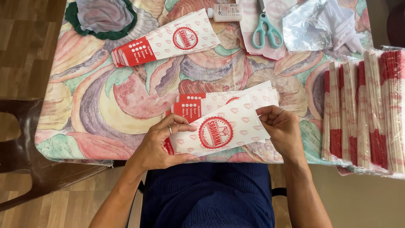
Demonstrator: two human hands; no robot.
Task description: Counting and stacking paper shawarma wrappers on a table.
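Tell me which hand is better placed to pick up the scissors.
Right, probably. The scissors lie at the table's far edge, right of centre, on the same side as the right hand. The left hand would have to cross over the paper bag both hold.

The left hand (158,143) covers the red end of the top paper bag (219,131). Beyond that bag, the scissors (265,27) and glue bottle (225,12) run off the top edge; right of it, wrapped bag bundles (365,114) are cropped.
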